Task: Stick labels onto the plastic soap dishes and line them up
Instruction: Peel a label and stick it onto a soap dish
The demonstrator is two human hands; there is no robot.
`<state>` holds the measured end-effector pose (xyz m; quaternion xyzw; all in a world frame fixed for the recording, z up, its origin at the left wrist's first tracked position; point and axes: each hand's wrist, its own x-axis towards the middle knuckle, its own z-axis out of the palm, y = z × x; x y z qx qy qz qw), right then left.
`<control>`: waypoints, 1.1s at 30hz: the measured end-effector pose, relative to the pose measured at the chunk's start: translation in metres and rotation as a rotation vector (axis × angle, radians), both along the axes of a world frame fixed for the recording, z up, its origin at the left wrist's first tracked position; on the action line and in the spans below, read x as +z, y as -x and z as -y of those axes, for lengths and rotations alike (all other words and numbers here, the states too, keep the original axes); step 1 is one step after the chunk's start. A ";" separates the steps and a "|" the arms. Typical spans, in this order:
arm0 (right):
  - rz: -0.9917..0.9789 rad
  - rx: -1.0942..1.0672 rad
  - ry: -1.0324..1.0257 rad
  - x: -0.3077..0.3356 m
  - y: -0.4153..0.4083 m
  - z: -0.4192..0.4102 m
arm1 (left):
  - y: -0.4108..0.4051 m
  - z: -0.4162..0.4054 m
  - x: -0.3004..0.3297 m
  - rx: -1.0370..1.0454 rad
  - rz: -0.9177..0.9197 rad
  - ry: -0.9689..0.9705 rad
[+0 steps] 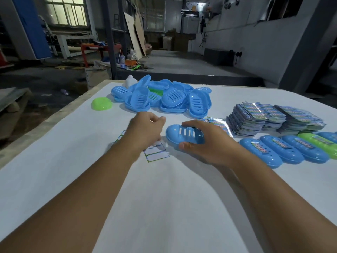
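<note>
My right hand (207,141) grips a blue slotted soap dish (182,134) that rests on the white table, fingers over its far rim and thumb on its near rim. My left hand (145,128) is just left of it with fingers curled, pinching a small label whose edge shows by the thumb. Under that hand lies a label backing sheet (156,152) with blank spaces. A pile of blue dishes (164,97) sits further back. Labelled dishes (291,148) lie in a row at the right.
Stacks of colourful label sheets (273,117) stand at the right, behind the row. A lone green dish (101,104) lies upside down at the back left. The white table (63,170) ends at a wooden edge on the left, above the workshop floor.
</note>
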<state>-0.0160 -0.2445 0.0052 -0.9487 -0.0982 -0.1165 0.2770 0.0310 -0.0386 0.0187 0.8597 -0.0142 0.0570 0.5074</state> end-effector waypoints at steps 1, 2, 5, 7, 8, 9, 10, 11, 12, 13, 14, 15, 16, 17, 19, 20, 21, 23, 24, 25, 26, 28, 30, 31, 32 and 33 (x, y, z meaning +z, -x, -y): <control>-0.016 -0.013 0.030 0.000 0.000 0.002 | -0.001 -0.005 -0.001 0.066 0.119 -0.174; -0.033 -0.018 0.055 -0.001 0.000 0.003 | -0.003 -0.010 -0.001 0.134 0.202 -0.339; -0.075 -0.018 0.103 -0.003 -0.001 0.005 | -0.006 -0.023 0.000 0.202 0.189 -0.627; -0.099 -0.018 0.117 -0.003 -0.002 0.005 | -0.006 -0.028 -0.003 0.160 0.101 -0.747; -0.108 -0.016 0.120 -0.003 -0.002 0.006 | -0.006 -0.030 -0.004 0.134 0.076 -0.780; -0.113 -0.013 0.122 -0.003 -0.002 0.006 | -0.005 -0.031 -0.005 0.113 0.065 -0.788; -0.116 -0.010 0.123 -0.003 -0.003 0.006 | -0.004 -0.032 -0.006 0.098 0.061 -0.774; -0.118 -0.008 0.125 -0.003 -0.003 0.005 | -0.004 -0.032 -0.006 0.089 0.060 -0.749; -0.118 -0.008 0.128 -0.002 -0.003 0.005 | -0.004 -0.032 -0.006 0.084 0.057 -0.723; -0.114 -0.011 0.131 -0.002 -0.003 0.004 | -0.003 -0.033 -0.006 0.082 0.052 -0.705; -0.112 -0.013 0.139 -0.002 -0.003 0.004 | -0.004 -0.033 -0.005 0.081 0.045 -0.695; -0.116 -0.015 0.148 -0.002 -0.002 0.004 | -0.004 -0.033 -0.005 0.080 0.038 -0.694; -0.127 -0.014 0.152 -0.001 -0.001 0.004 | -0.005 -0.033 -0.004 0.081 0.029 -0.707; -0.145 -0.010 0.145 0.000 0.000 0.003 | -0.005 -0.033 -0.004 0.087 0.022 -0.738; -0.168 -0.022 0.070 0.001 0.000 0.002 | -0.008 -0.033 -0.004 0.105 0.016 -0.825; -0.148 -0.055 0.024 0.001 -0.002 0.002 | -0.009 -0.034 -0.004 0.112 0.016 -0.860; -0.099 -0.115 -0.001 0.001 -0.004 0.003 | -0.010 -0.034 -0.005 0.117 0.015 -0.883; 0.019 -0.295 0.069 0.003 -0.010 0.010 | -0.012 -0.033 -0.006 0.120 0.021 -0.910; 0.032 -0.378 0.124 0.004 -0.013 0.015 | -0.012 -0.033 -0.007 0.122 0.022 -0.914; 0.009 -0.446 0.166 0.005 -0.015 0.020 | -0.013 -0.033 -0.007 0.125 0.023 -0.912; -0.033 -0.494 0.188 0.006 -0.015 0.024 | -0.013 -0.033 -0.007 0.129 0.027 -0.906; -0.095 -0.541 0.197 0.006 -0.012 0.028 | -0.013 -0.031 -0.006 0.140 0.042 -0.889; -0.099 -0.567 0.201 0.005 -0.011 0.029 | -0.011 -0.028 -0.006 0.145 0.065 -0.862; -0.095 -0.575 0.196 0.005 -0.011 0.029 | -0.010 -0.027 -0.005 0.150 0.081 -0.844; -0.089 -0.592 0.192 0.007 -0.011 0.028 | -0.009 -0.025 -0.005 0.156 0.100 -0.821; -0.079 -0.615 0.194 0.010 -0.010 0.027 | -0.007 -0.023 -0.005 0.161 0.120 -0.785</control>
